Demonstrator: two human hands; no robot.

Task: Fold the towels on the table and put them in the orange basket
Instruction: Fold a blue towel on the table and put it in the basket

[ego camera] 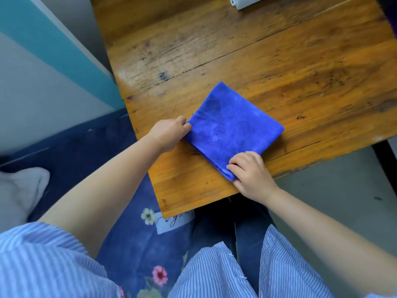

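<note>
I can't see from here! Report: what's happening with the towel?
Both hands gripping: left hand, right hand. Blue towel folded on wooden table. Orange basket not in view. Nothing blocking.

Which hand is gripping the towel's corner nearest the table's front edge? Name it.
The right hand: it grips the blue towel at the corner closest to the table front edge; the left hand pinches the left corner, farther back.

The towel (233, 127) lies on the counter (279, 67) at frame centre; the left hand (169, 134) holds its left corner; the right hand (250, 173) its lower corner; a box (247, 2) sits at the counter's top edge.
</note>
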